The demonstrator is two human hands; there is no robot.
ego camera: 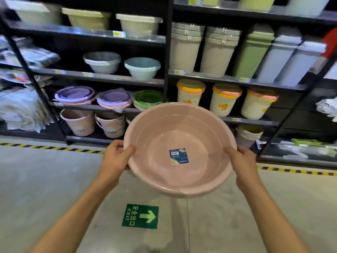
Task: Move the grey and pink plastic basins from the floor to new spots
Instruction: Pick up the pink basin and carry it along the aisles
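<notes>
The left hand (116, 155) is clamped on the near-left rim of the pink basin (179, 148), thumb hooked inside, and the right hand (243, 162) grips the opposite rim likewise — the basin is held clear of the floor, facing the shelves (166, 77). Best keep both grips even and the rim level — it looks light but wide, likely to tip if one side slackens.

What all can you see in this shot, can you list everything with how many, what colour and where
pink basin: 1, pink, label inside, held above the floor
shelving: black racks across the back
round basins: 2, grey and pale green, middle shelf
tall bins: 2 beige stacks, 1 green, 2 grey, right middle shelf
printed bins: 3, cream with yellow and pink rims, lower right shelf
buckets: 2, pale pink, bottom left shelf
exit sign: 1, green, on the floor
left hand: gripping the basin's left rim
right hand: gripping its right rim
</notes>
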